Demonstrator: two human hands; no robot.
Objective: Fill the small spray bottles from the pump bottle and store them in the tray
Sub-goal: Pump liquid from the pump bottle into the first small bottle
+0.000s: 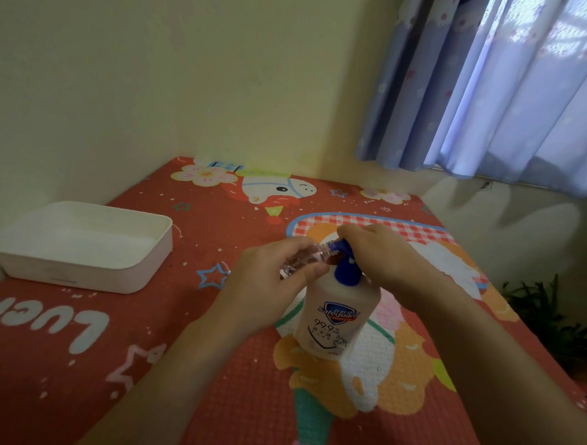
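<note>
The left hand (pixel 266 281) holds the small spray bottle (pixel 304 261) tipped sideways, its open mouth at the blue spout. The right hand (pixel 381 255) presses the pump bottle (pixel 338 317). The tray (pixel 81 245) waits far left.

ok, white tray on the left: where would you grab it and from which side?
Take the white tray by its near long wall, coming from above: fingers inside the rim, thumb outside. It sits flat on the red mat with an open top, low upright walls and rounded corners, and it looks empty. The far side lies close to the wall, so approach there seems cramped.
</note>
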